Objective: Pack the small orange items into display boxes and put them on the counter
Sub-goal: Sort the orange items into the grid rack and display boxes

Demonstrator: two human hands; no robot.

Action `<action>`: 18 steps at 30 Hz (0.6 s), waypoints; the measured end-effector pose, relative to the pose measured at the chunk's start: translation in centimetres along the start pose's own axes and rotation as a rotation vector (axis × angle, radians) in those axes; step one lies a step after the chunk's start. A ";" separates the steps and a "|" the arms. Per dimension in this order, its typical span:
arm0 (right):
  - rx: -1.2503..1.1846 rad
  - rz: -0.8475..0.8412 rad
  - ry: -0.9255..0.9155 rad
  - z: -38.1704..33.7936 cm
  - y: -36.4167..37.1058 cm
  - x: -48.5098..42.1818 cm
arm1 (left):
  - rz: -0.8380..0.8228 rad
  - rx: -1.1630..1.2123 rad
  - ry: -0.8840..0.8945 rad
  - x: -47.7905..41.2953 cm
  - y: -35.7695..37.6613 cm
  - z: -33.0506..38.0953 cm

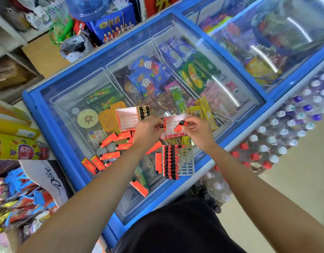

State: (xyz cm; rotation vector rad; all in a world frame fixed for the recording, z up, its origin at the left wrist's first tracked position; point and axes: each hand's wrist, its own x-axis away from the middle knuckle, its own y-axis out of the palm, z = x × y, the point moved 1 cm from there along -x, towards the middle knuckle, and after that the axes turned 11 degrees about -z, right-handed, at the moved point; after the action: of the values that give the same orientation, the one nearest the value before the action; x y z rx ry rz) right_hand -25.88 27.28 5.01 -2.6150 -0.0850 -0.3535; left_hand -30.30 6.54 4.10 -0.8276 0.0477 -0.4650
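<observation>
The right hand [197, 128] pinches one orange lighter [178, 127] by its black top, tilted over the open slots of a pink box [172, 137], apparently to drop it in bottom first. The left hand [148, 130] has its fingers curled at the box's left rim, seemingly gripping it so it does not slide on the glass. The box sits near the middle of the freezer lid [66, 106]. A second box [125, 123] with only a few slots filled lies just beside it towards the left edge. Loose lighters [110, 155] lie scattered towards the near left corner, within reach. A clear rack [186, 161] with one filled row sits by the near edge.
</observation>
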 end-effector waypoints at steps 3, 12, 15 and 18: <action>-0.001 0.017 0.019 0.6 0.2 0.1 | -0.055 -0.109 0.054 -0.3 0.2 -0.5; 0.005 0.019 -0.030 0.6 1.2 0.3 | 0.047 -0.350 0.185 -0.3 0.2 -1.0; -0.005 -0.012 -0.046 0.4 1.9 -0.1 | 0.058 -0.366 0.203 0.0 -0.2 -1.1; -0.002 -0.052 -0.064 0.4 2.7 -0.6 | 0.098 -0.271 0.190 1.6 -0.4 -1.8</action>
State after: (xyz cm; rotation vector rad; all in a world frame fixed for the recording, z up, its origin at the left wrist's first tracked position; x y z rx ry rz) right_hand -26.02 25.09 3.22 -2.6297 -0.1745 -0.2876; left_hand -29.40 4.31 3.39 -1.0393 0.3310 -0.4488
